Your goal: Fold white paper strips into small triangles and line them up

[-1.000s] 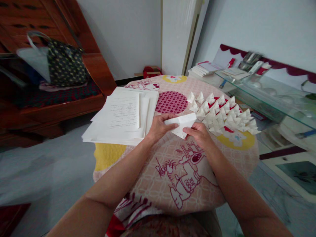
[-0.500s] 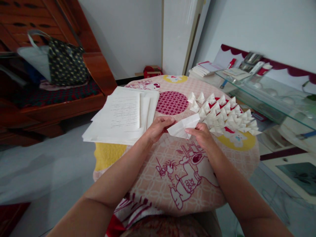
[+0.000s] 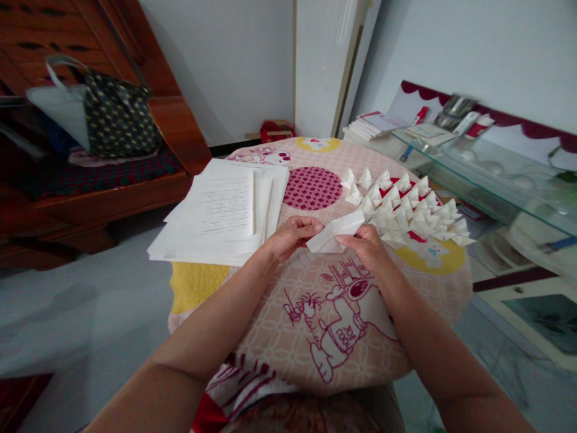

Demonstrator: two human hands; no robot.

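A folded piece of white paper (image 3: 332,233) is held between my two hands above the round table. My left hand (image 3: 292,236) pinches its left end, the thumb lying along the top. On the other side my right hand (image 3: 364,243) grips the right end, thumb pressed on the face toward me. Just beyond my right hand stand several folded paper boats (image 3: 401,207) in close rows. To the left of my left hand lies a stack of white sheets (image 3: 216,210), the top one bearing lines of writing.
A pink patterned cloth (image 3: 288,337) covers the round table. At the right is a glass shelf (image 3: 491,180) with a metal cup (image 3: 460,107) and papers (image 3: 374,123). A wooden bench (image 3: 166,132) with a dotted bag (image 3: 117,114) stands at the left.
My left thumb has slid slightly right, onto the paper's left corner. The paper appears a little narrower and flatter between my hands. The view has shifted slightly.
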